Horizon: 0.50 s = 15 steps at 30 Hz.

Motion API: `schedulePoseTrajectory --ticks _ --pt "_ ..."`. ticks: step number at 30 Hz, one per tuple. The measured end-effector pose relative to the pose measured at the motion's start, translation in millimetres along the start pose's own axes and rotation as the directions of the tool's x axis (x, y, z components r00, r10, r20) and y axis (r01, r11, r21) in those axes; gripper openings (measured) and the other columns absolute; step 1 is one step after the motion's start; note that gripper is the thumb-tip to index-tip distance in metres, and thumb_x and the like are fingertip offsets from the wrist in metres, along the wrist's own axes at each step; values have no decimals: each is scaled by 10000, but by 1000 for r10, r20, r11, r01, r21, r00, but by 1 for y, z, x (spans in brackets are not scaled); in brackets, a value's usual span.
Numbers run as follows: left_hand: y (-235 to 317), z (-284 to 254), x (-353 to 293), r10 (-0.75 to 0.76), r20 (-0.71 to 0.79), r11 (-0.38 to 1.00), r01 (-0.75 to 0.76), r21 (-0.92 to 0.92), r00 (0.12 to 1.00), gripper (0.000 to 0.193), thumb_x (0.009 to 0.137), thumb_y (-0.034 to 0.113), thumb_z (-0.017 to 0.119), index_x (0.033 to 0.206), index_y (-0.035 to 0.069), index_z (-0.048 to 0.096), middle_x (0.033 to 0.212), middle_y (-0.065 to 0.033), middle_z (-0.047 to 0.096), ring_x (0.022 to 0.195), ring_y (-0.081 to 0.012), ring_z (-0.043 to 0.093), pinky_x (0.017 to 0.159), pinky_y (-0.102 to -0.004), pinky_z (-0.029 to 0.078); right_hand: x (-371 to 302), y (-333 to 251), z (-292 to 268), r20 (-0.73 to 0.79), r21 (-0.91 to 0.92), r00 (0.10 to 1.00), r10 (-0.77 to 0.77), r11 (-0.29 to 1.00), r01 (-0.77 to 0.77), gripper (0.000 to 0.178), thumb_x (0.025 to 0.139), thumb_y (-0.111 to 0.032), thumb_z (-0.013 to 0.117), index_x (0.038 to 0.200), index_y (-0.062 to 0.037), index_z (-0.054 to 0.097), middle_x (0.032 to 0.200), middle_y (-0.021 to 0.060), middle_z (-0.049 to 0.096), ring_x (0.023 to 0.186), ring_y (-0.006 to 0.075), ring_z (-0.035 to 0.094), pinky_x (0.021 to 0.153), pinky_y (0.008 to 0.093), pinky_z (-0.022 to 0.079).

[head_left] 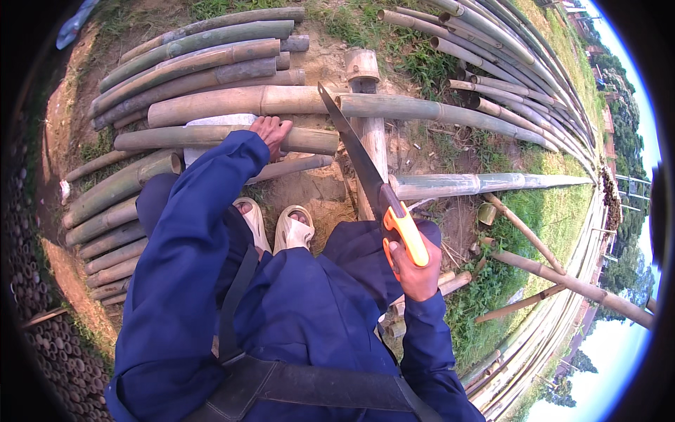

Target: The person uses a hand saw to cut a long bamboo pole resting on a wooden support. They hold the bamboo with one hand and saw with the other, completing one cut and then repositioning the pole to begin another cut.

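Observation:
My right hand (416,271) is closed round the orange handle of a handsaw (360,158). Its long dark blade slants up and left, the tip over the gap where two thick bamboo lengths meet end to end. My left hand (271,136) grips a cut bamboo piece (190,137) that lies crosswise in front of me, its right end just left of the blade. Behind it lies a thicker tan bamboo length (232,102). To the right, a long bamboo pole (450,112) runs from a wooden support (371,137) toward the far right.
Cut bamboo pieces (204,50) lie stacked at the far left, with more (112,232) beside my left leg. Long poles (506,42) are heaped at the far right. A greenish pole (492,184) and a slanting bamboo frame (562,278) stand to my right. My sandals (294,228) rest on bare soil.

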<state>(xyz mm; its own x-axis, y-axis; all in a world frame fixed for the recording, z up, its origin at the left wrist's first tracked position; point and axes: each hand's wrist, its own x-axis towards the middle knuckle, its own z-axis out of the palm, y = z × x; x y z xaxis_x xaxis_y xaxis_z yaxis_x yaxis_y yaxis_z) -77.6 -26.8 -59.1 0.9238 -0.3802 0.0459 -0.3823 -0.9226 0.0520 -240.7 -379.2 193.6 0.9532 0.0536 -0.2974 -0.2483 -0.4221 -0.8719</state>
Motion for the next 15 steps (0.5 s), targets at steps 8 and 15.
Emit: schedulePoseTrajectory --ticks 8,15 --pt "-7 -64 6 -35 236 992 61 -106 971 701 671 489 879 1135 71 561 1006 -202 694 969 -405 706 837 -501 554 -15 -9 -5 -175 137 971 -164 972 189 64 926 5 688 932 17 625 659 23 584 526 81 531 483 233 423" --pt "-106 -144 -39 -235 203 965 253 -67 951 691 731 583 766 1203 102 612 970 -194 744 942 -375 728 820 -496 557 -11 2 -4 -258 190 945 -202 948 254 144 930 32 658 846 -16 551 658 71 590 536 113 542 498 248 431"
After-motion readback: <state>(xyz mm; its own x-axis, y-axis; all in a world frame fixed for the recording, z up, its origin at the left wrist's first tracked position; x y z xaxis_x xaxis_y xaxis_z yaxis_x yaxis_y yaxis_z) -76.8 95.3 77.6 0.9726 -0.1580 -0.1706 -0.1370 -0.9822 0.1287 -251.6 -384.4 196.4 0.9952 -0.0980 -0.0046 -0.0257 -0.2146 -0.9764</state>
